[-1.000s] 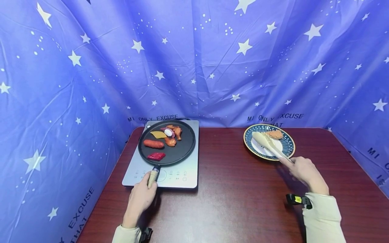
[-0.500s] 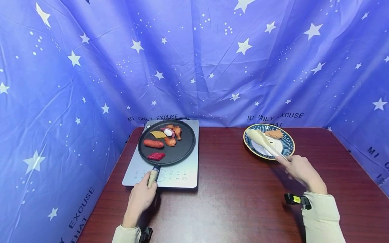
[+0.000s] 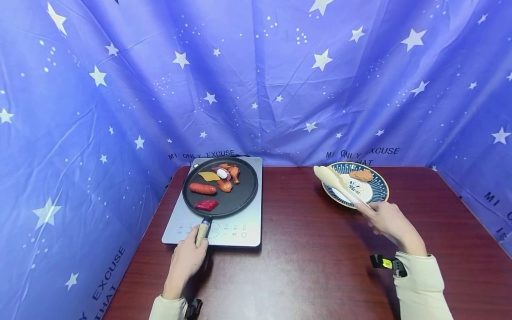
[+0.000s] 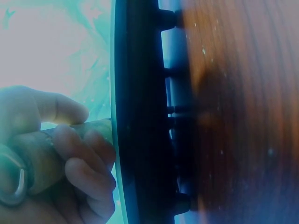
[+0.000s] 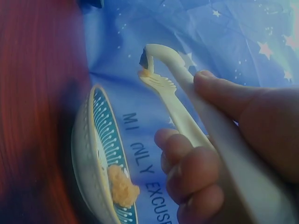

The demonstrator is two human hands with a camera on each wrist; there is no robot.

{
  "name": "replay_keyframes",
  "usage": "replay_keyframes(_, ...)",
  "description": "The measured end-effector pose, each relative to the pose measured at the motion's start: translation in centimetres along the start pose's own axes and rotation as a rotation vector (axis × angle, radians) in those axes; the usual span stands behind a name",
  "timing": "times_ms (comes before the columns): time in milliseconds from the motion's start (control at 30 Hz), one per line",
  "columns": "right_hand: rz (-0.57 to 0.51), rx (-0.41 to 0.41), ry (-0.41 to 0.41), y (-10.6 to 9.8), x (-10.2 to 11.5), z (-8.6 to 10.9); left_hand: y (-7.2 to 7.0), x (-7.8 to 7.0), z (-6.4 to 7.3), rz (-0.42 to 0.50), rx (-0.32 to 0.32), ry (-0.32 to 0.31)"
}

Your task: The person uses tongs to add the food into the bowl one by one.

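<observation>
My left hand [image 3: 187,258] grips the wooden handle [image 3: 202,232] of a black frying pan [image 3: 236,202]; in the left wrist view the fingers [image 4: 88,177] curl round it. In my right hand [image 3: 394,224] are cream tongs [image 3: 330,177], raised over the left rim of a blue-patterned plate [image 3: 378,198]. The right wrist view shows the thumb and fingers on the two arms of the tongs. Between their tips is a small dark and pale-orange piece [image 5: 145,72], mostly hidden. A brown fried food piece [image 3: 361,175] lies on the plate.
The pan sits on a silver induction cooker [image 3: 252,222]. In it lie a sausage [image 3: 202,189], a red meat piece [image 3: 206,205], a yellow slice [image 3: 209,176] and several other food pieces. Beyond the dark red table [image 3: 296,249] hangs a blue starred curtain [image 3: 256,80].
The right hand has moved left and slightly up with the tongs, whose tips have gone from over the plate's middle to beyond its left rim. The left hand and pan hold still.
</observation>
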State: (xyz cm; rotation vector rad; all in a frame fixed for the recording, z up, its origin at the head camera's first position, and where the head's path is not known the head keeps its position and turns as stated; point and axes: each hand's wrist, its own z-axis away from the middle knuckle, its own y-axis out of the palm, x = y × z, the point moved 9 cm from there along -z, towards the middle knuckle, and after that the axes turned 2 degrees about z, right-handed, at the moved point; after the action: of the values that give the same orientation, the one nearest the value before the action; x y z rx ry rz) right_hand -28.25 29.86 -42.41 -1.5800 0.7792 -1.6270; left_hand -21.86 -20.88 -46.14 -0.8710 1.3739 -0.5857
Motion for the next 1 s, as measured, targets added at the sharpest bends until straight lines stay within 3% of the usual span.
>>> replay_keyframes(1000, -0.062, 0.040, -0.135, 3.1, 6.9, -1.1, -0.2, -0.2, 0.1, 0.001, 0.002, 0.007)
